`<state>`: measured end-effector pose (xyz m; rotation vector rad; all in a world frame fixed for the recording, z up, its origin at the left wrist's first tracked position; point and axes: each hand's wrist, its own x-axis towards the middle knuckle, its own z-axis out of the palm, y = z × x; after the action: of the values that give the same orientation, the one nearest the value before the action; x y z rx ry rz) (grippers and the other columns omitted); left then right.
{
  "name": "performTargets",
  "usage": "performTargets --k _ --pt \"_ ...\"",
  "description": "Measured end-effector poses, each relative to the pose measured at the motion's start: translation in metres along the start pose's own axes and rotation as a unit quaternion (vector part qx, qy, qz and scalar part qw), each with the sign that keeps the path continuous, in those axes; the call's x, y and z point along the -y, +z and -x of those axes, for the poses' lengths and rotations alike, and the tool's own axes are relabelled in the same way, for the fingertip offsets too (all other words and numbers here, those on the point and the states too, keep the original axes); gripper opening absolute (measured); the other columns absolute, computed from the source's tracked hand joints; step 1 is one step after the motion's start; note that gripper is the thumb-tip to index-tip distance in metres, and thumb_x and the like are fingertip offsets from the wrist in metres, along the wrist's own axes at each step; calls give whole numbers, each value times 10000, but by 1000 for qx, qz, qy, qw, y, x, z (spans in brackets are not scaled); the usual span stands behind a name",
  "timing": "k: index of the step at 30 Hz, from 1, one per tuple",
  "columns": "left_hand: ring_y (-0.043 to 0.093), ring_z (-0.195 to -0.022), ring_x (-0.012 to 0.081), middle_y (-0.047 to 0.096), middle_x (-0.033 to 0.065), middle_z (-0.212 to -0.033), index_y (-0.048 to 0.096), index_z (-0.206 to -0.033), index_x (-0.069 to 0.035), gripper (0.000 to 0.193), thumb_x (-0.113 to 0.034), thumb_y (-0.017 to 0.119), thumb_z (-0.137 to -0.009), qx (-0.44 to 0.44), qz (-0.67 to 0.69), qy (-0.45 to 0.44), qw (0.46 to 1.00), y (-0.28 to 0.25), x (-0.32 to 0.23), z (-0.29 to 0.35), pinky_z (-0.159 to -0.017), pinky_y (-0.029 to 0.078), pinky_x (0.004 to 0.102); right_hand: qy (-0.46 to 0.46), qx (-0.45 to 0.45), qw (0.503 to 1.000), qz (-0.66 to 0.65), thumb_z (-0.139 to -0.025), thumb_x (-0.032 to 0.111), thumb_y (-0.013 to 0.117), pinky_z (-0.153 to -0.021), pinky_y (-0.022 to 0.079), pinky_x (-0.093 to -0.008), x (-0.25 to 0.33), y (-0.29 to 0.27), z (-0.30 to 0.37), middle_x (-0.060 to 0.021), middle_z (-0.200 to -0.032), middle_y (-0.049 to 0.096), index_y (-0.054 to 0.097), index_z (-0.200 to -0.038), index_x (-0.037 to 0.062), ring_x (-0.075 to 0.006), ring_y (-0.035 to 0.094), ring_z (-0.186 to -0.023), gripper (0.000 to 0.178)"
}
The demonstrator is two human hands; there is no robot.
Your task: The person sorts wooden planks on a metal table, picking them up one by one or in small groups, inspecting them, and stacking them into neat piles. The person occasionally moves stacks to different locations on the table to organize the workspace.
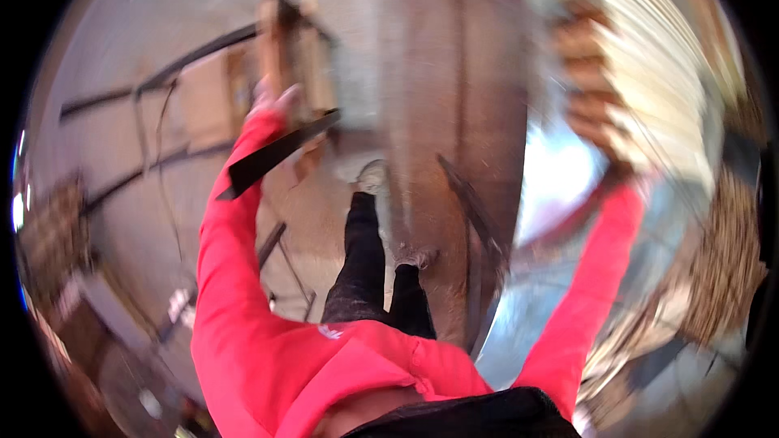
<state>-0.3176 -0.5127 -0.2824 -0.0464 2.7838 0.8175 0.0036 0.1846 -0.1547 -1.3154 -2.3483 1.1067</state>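
Note:
Motion blurs much of the picture. My left hand (274, 100), on an outstretched arm in a red sleeve, is at the near end of a brown wooden piece (274, 45). Its thumb stands out to the right, but smearing hides whether the fingers grip the wood. My right hand (639, 180) reaches out to the right, beside the near end of a stack of long pale wooden strips (649, 49). Brown, blurred wooden ends (588, 73) line the stack's left side. My right fingers are smeared and partly hidden there.
A brown panel (450, 49) rises between my hands, with a shiny metal surface (552, 174) to its right. Dark metal bars (199, 50) frame wooden boards (203, 93) at the left. A black flat bar (280, 152) crosses before my left forearm. Bundled wood (720, 251) stands far right.

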Motion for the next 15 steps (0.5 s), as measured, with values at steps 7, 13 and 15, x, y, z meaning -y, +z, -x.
performTargets --k 7,13,15 --pt "531 -1125 395 557 229 -1228 477 -1320 -111 584 -417 617 -842 29 -96 255 962 -28 -71 168 -925 448 451 -34 18 944 327 -898 493 529 -1100 335 -413 48 -122 291 -182 -1437 437 371 -1435 40 -338 420 -1317 720" --pt "566 -1020 407 578 218 -1159 502 -1313 -147 486 -337 579 -872 349 -222 493 766 24 -202 442 -851 482 461 469 -188 764 401 -846 527 595 -1074 378 -432 -281 -391 619 -177 -1407 466 360 -1441 114 -356 442 -1305 761" --pt "578 -985 411 585 214 -1136 511 -1311 -159 458 -310 566 -881 395 -267 533 699 43 -231 469 -826 494 464 575 -201 751 256 -773 506 697 -1043 404 -445 -281 -388 603 -205 -1441 411 327 -1441 124 -317 435 -1318 855"
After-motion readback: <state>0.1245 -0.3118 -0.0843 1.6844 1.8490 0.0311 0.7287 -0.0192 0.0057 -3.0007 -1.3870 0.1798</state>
